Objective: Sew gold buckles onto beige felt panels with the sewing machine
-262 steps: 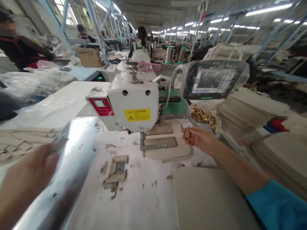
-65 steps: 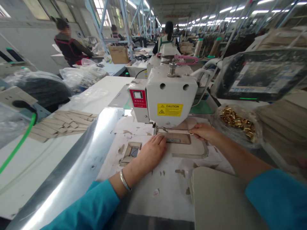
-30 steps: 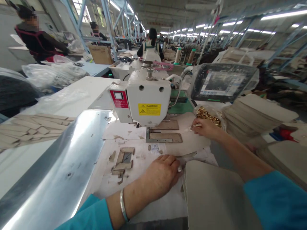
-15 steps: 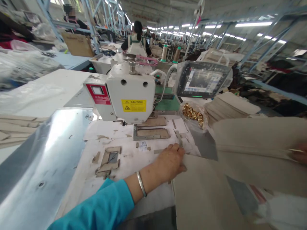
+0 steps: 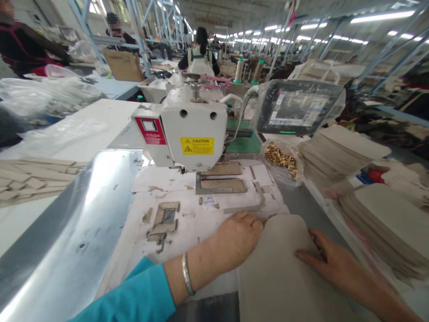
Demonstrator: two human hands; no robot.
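Observation:
A stack of beige fabric panels [image 5: 278,273] lies at the near edge of the table in front of a white sewing machine [image 5: 192,129]. My left hand [image 5: 236,239] rests at the stack's upper left corner, fingers curled at the edge of the top panel. My right hand [image 5: 331,264] lies flat on the right side of the stack, fingers stretched out. Under the machine head sits a metal clamp frame [image 5: 219,184] with a beige piece in it.
A plastic bag of gold metal fittings [image 5: 281,158] sits right of the machine, below a wrapped touch screen [image 5: 298,107]. More beige panel stacks [image 5: 338,152] fill the right side. A shiny metal sheet [image 5: 73,228] and cut strips [image 5: 30,179] lie left. Other people work at far tables.
My right hand, which was carrying a beige panel off to the right, has come back and now lies flat on the near stack. My left hand stays at the stack's corner.

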